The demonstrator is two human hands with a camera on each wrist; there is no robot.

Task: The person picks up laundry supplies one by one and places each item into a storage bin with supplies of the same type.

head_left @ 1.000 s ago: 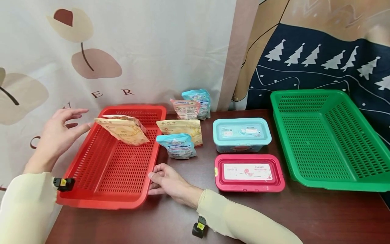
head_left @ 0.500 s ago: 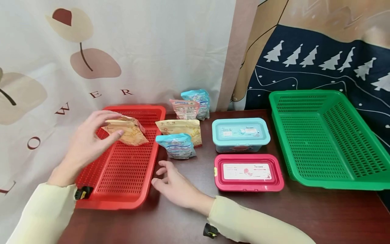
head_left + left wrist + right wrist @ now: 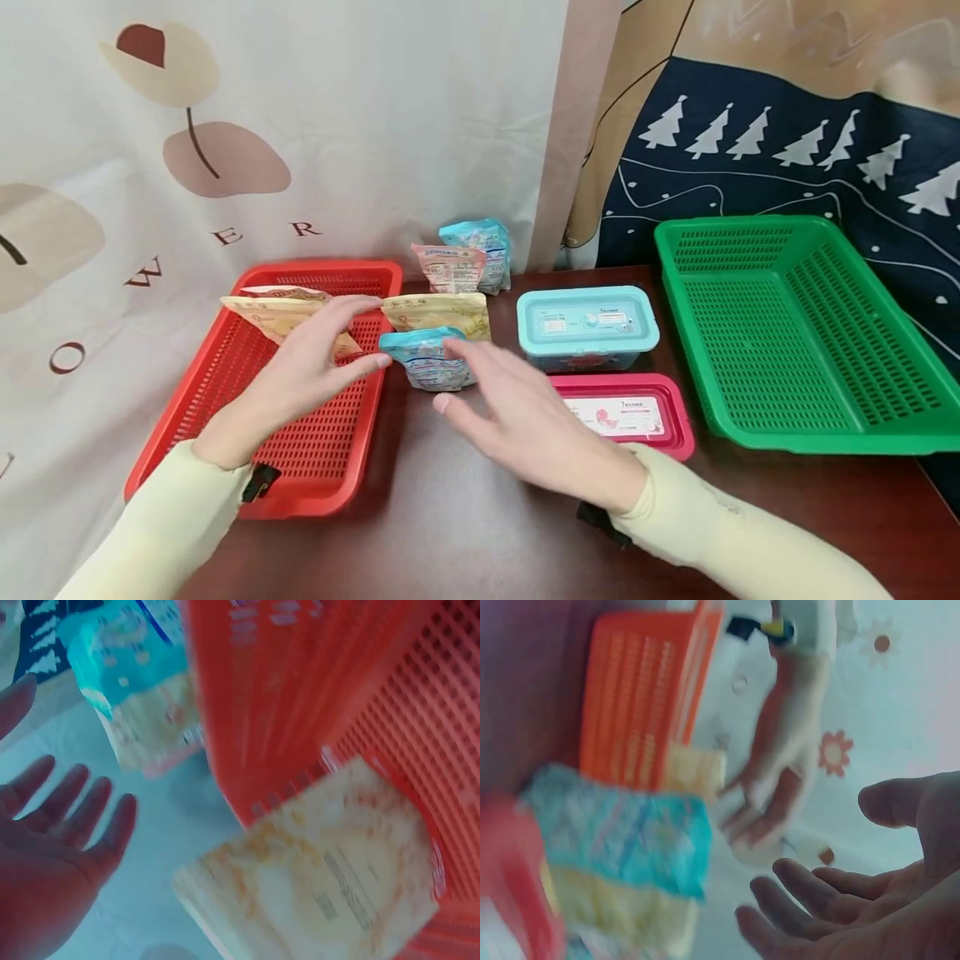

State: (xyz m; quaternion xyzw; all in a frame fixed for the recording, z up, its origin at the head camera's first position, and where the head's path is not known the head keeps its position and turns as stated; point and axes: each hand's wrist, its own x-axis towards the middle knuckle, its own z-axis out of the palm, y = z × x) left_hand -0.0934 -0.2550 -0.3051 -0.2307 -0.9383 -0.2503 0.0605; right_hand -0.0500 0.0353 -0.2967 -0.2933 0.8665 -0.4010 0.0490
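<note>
We record the front blue pouch (image 3: 431,364) standing on the dark table (image 3: 420,517), just outside the right wall of the red basket (image 3: 318,450) and directly in front of a cream pouch (image 3: 442,310). The left hand (image 3: 307,354) hovers over the basket's right side, thumb held well away from the fingers, its tips near the blue pouch's left edge; we note its grasp is wide and holds nothing. The right hand (image 3: 517,412) is at the pouch's other side, fingers extended and thumb apart, likewise holding nothing; its fingertips overlap the pouch in the head view, and we cannot tell whether they touch it. Inside the basket we see a second cream pouch (image 3: 270,315), tilted, partly hidden behind the left hand. Behind the group stand a pink pouch (image 3: 453,271) and a back blue pouch (image 3: 495,254). To the right we log a light-blue box (image 3: 588,323), a pink box (image 3: 637,414) partly covered by the right hand, and, farther right, a green basket (image 3: 787,358). A printed curtain (image 3: 390,125) hangs behind.
</note>
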